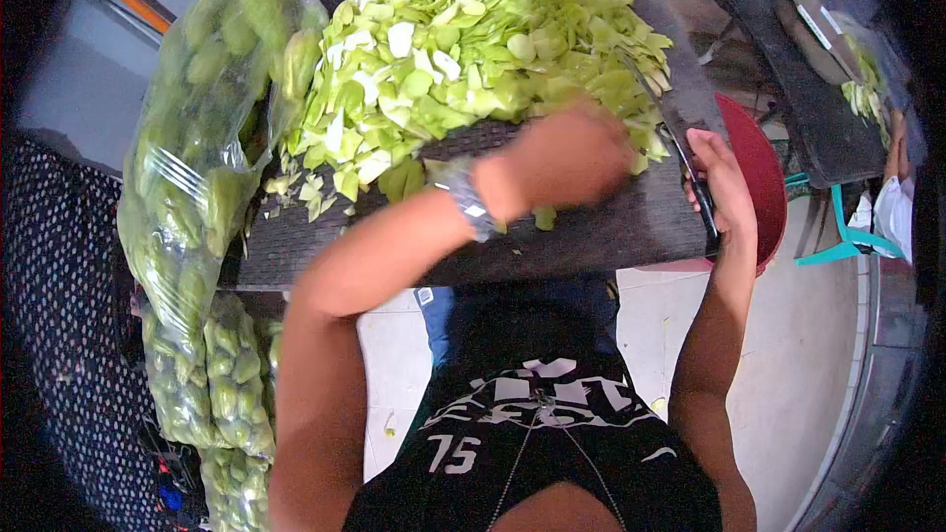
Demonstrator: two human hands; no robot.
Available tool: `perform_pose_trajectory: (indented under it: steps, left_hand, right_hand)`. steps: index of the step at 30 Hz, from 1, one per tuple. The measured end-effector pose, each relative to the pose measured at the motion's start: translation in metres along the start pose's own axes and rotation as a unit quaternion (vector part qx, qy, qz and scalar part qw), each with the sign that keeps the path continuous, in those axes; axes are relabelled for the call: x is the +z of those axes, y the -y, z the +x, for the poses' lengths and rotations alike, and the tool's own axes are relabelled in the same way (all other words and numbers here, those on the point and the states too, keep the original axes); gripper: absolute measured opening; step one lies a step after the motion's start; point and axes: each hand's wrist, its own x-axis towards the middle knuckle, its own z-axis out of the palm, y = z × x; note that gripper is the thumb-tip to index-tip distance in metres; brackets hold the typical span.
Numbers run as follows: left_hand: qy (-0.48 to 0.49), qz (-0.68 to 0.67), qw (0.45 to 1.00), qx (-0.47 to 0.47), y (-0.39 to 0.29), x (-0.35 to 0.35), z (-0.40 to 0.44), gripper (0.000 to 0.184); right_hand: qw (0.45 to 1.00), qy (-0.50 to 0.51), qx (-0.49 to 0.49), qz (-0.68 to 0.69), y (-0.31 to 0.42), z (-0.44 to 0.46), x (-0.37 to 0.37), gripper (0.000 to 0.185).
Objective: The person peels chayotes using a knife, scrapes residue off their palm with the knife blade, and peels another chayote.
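Note:
A large heap of sliced pale-green vegetable pieces (473, 49) covers the far part of the dark table (424, 256). My left hand (576, 153), with a grey band on the wrist, reaches across the near right side of the heap. It is smeared by motion and its fingers are hidden, so I cannot tell whether it holds a piece. At the table's right edge my right hand (724, 177) is closed on the black handle of a knife (702, 199). The blade points away from me, along the heap's right side.
A clear plastic bag of whole green vegetables (197, 158) lies along the table's left side, with more bagged ones (235, 374) below. A red basin (764, 187) stands under the right edge. Further right are a teal stool (847, 236), a second dark table (818, 89) and another person's arm (897, 153).

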Motion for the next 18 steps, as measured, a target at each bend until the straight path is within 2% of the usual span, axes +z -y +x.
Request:
perform_pose_trajectory:
  steps: [1,3,5,7,9,12,14,16,17,18]
  left_hand:
    - [-0.005,-0.036,0.997,0.075,-0.019,0.014,0.012,0.021]
    - [-0.171,-0.027,0.968,0.182,-0.05,0.063,0.035,0.03]
    - [-0.155,-0.071,0.967,0.187,-0.051,0.081,0.052,0.035]
    - [-0.133,-0.091,0.971,0.177,-0.041,0.086,0.056,0.038]
    - [-0.112,-0.078,0.979,0.152,-0.015,0.084,0.054,0.04]
    - [-0.051,-0.054,0.994,0.083,0.04,0.079,0.047,0.043]
    - [-0.062,0.049,0.994,0.07,0.084,0.067,0.03,0.044]
    - [-0.031,0.177,0.982,0.058,0.131,0.056,0.007,0.04]
    - [0.016,0.226,0.973,0.034,0.147,0.039,-0.01,0.039]
    - [-0.01,0.202,0.979,0.014,0.166,0.031,-0.027,0.039]
  right_hand:
    - [1.0,0.006,0.005,0.012,-0.001,0.001,-0.002,0.035]
    - [0.999,0.019,0.016,0.038,-0.002,0.006,-0.008,0.035]
    - [0.995,0.056,0.039,0.067,0.002,0.009,-0.019,0.037]
    - [0.98,0.12,0.083,0.139,-0.004,0.015,-0.038,0.039]
    - [0.963,0.14,0.082,0.216,-0.007,0.021,-0.048,0.049]
    - [0.922,0.19,0.072,0.33,-0.017,0.025,-0.056,0.053]
    - [0.909,0.188,0.082,0.363,-0.015,0.024,-0.055,0.053]
    - [0.921,0.171,0.084,0.339,-0.015,0.02,-0.053,0.052]
    - [0.928,0.162,0.083,0.326,-0.014,0.019,-0.051,0.052]
    - [0.93,0.161,0.082,0.321,-0.013,0.018,-0.05,0.051]
